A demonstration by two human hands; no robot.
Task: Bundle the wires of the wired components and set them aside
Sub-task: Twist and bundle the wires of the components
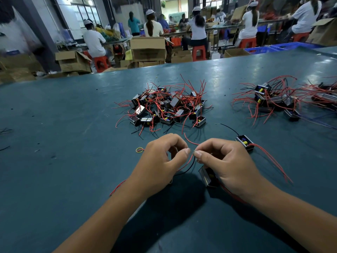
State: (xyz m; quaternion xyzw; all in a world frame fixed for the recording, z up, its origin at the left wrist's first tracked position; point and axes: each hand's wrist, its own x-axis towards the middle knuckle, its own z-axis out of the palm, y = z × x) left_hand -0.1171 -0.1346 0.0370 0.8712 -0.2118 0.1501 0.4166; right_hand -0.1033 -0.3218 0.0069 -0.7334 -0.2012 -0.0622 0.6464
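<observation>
Left hand [160,161]: fingers curled, thumb and forefinger pinching the ends of a red and a black wire [189,164], apparently to bring them level before tying. Right hand [224,161]: pinching the same wire ends from the other side, with a small boxed component [207,177] tucked under the palm, probably so its leads stay taut. Rubber bands [139,150]: just left of the left hand on the green table [73,115], within reach for binding. Loose component [245,142]: beside the right hand, wires trailing right. Central heap [167,106]: tangled, seemingly unbundled stock, straight ahead. Second heap [273,99]: well apart at right; whether it is finished work cannot be told.
</observation>
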